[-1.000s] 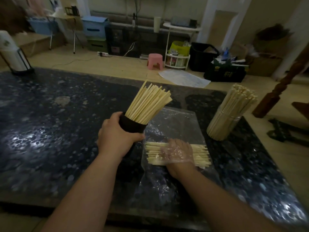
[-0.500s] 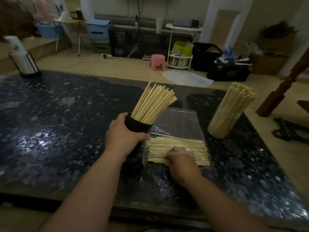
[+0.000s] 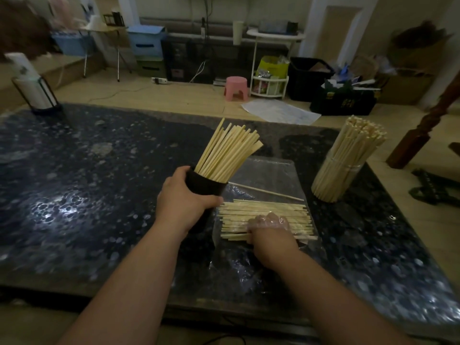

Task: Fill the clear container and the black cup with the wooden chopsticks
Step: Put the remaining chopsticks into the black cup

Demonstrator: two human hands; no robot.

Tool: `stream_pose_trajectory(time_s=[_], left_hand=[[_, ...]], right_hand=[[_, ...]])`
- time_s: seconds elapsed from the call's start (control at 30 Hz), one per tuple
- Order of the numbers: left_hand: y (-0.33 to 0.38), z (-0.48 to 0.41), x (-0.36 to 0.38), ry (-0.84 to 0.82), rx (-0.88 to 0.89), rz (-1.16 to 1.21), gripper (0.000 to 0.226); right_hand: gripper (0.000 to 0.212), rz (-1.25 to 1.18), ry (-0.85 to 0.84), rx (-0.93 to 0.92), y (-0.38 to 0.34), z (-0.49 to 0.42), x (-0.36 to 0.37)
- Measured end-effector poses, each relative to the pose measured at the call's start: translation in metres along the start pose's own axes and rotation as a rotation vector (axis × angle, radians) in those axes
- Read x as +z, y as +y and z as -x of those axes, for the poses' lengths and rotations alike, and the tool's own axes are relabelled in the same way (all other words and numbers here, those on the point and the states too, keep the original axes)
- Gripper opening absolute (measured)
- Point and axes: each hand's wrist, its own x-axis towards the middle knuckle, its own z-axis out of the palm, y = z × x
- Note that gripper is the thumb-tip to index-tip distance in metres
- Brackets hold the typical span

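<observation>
Black cup [image 3: 205, 188], gripped by left hand [image 3: 185, 204], and clear container [image 3: 334, 180] hold chopsticks; right hand [image 3: 271, 230] presses loose ones.

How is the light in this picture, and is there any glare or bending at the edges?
Head view: dim overall; pale glare patches on the dark speckled table; wide-angle bending tilts the clear container; the black cup reads nearly featureless; far room is soft.

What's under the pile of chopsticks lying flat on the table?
A clear plastic bag is spread under the loose chopsticks, on the dark table. The gloved right hand covers part of the pile, so what lies beneath it is hidden.
</observation>
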Motion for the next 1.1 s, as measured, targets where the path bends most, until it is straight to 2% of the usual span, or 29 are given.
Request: stream_pose_trajectory(time_s=[0.23, 0.4, 0.57, 0.7, 0.8, 0.9, 1.0, 1.1], left_hand=[[-0.004, 0.001, 0.001, -0.003, -0.002, 0.031, 0.104], [-0.008, -0.004, -0.002, -0.004, 0.003, -0.001, 0.095], [-0.009, -0.004, -0.005, -0.004, -0.015, -0.008, 0.098], [-0.005, -0.001, -0.006, 0.003, -0.026, -0.004, 0.098], [-0.001, 0.003, -0.007, -0.015, -0.023, -0.002, 0.094], [0.000, 0.005, -0.009, -0.021, -0.015, 0.023, 0.089], [0.001, 0.006, -0.012, -0.015, -0.006, 0.037, 0.084], [-0.001, 0.004, -0.016, -0.005, -0.021, 0.012, 0.086]], right_hand=[[0.037, -0.007, -0.035, 0.020, -0.001, 0.013, 0.001], [0.032, 0.039, 0.086, 0.002, -0.003, 0.017, -0.001], [0.024, -0.065, 0.151, -0.025, -0.009, 0.023, -0.020], [0.026, -0.094, 0.109, -0.043, -0.009, 0.029, -0.031], [0.031, -0.149, 0.050, 0.009, -0.008, 0.037, -0.038], [0.019, -0.205, 0.076, 0.057, -0.008, 0.040, -0.043], [0.038, -0.180, 0.043, 0.059, -0.004, 0.042, -0.056], [0.043, -0.107, 0.028, 0.002, 0.001, 0.045, -0.070]])
